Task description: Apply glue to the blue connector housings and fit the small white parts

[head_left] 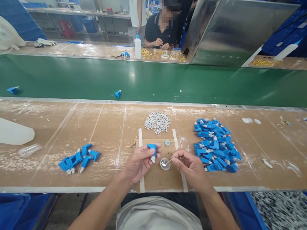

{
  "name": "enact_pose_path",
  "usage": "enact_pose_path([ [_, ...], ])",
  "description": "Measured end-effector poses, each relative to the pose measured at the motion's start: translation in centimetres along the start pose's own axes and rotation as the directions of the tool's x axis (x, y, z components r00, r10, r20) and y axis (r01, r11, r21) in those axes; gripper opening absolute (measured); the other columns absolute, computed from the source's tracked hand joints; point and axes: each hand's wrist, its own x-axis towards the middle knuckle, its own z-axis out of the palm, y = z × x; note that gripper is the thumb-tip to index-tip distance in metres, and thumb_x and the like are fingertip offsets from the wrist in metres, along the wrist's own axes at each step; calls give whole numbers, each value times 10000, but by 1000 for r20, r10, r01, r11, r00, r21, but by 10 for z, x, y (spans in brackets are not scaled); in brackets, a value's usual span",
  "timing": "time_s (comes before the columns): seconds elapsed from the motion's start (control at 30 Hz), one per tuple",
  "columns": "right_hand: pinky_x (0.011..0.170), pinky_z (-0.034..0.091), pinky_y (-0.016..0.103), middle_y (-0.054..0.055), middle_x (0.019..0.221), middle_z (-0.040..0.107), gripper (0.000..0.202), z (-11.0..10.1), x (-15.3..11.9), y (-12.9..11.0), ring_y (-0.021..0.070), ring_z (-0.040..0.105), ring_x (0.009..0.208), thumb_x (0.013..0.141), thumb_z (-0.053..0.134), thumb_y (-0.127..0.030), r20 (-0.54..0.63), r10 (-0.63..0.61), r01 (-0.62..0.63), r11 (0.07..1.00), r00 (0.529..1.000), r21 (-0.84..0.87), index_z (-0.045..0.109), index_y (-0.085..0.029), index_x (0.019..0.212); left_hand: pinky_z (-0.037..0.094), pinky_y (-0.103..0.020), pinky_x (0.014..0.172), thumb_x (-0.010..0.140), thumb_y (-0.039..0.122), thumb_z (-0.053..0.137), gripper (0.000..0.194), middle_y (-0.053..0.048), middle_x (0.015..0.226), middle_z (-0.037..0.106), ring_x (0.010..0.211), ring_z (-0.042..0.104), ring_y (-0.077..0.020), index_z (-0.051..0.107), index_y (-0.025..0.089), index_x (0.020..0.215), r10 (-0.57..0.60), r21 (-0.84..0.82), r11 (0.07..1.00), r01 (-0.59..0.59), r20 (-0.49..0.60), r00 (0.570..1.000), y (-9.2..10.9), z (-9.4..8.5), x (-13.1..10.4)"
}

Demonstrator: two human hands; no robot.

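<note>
The left hand (139,163) has its grip pinched around a small blue plastic connector (152,149), blocky in shape, with a white tip pointing down. Just right of it, the right hand (189,164) has its grip closed on a thin stick (169,160) whose end dips into a small shiny round dish (165,164) lying between the two grips. Beyond them sits a heap of tiny white-grey caps (157,122). Right of the right grip is a large pile of blue connectors (214,145); left of the left grip, a smaller pile (78,158). The worktop (110,127) is brown, scuffed, and taped in glossy strips. No writing can be read.
</note>
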Motion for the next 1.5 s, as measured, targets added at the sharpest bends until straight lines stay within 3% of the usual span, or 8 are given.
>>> enact_pose_path([
  [0.4, 655, 419, 274, 8, 818, 594, 206, 0, 0, 0, 160, 544, 722, 961, 584, -384, 15, -7, 7, 999, 1000, -52, 627, -206, 868, 557, -239, 715, 777, 174, 793, 391, -46, 921, 665, 809, 678, -159, 667, 182, 1147, 139, 84, 987, -137, -14, 990, 7, -2, 0],
  [0.53, 669, 423, 272, 5, 814, 599, 197, 1, 2, 1, 160, 548, 730, 958, 588, -376, 8, 2, -2, 998, 1000, -65, 630, -203, 873, 499, -164, 621, 786, 163, 786, 394, -15, 833, 632, 698, 613, -97, 645, 201, 1153, 150, 114, 982, -148, -7, 989, 14, 1, -3],
  [0.67, 665, 446, 269, 10, 817, 620, 159, 4, 5, -4, 158, 578, 727, 940, 602, -333, -17, -2, 1, 996, 1000, -91, 634, -192, 876, 403, -90, 487, 730, 189, 841, 277, -14, 774, 612, 605, 537, -50, 671, 141, 944, 137, 199, 972, -127, -35, 990, 22, 1, -6],
  [0.83, 676, 454, 259, 3, 820, 638, 106, 5, 10, -8, 145, 579, 725, 923, 613, -268, -64, -40, 30, 988, 997, -148, 652, -193, 860, 306, -96, 331, 705, 403, 860, 373, -13, 667, 634, 413, 448, -23, 677, 120, 865, 93, 291, 955, -51, -133, 987, 19, -5, 1],
  [0.93, 676, 450, 262, -1, 821, 623, 104, 6, 7, -7, 143, 571, 719, 927, 609, -267, -61, -49, 41, 991, 997, -131, 646, -193, 863, 321, -118, 309, 737, 501, 810, 412, 1, 604, 602, 390, 466, -46, 662, 123, 810, 19, 224, 974, 29, -209, 978, 13, -2, 1],
  [1.07, 675, 449, 269, 1, 819, 607, 150, 5, 3, -3, 157, 574, 734, 948, 588, -317, -36, -33, 30, 997, 999, -77, 626, -198, 864, 462, -135, 471, 802, 396, 788, 298, -43, 773, 644, 617, 587, -86, 675, 127, 860, -50, -20, 999, 47, -199, 979, 8, 4, -3],
  [1.37, 678, 442, 276, 10, 827, 612, 208, 4, 2, 0, 168, 566, 745, 957, 584, -387, -10, -10, 9, 997, 1000, -71, 625, -202, 872, 241, -99, 347, 679, 327, 892, 380, 68, 651, 493, 461, 368, -9, 687, 160, 952, 165, 89, 986, -144, -312, 936, 3, -1, -5],
  [1.5, 678, 441, 276, 7, 829, 616, 197, 4, 1, 2, 165, 570, 745, 956, 592, -383, -16, 6, -7, 998, 1000, -67, 627, -207, 876, 376, -72, 409, 720, 260, 866, 284, 29, 703, 580, 536, 502, -25, 623, 142, 808, 215, 159, 971, -179, -253, 943, 11, 2, -7],
])
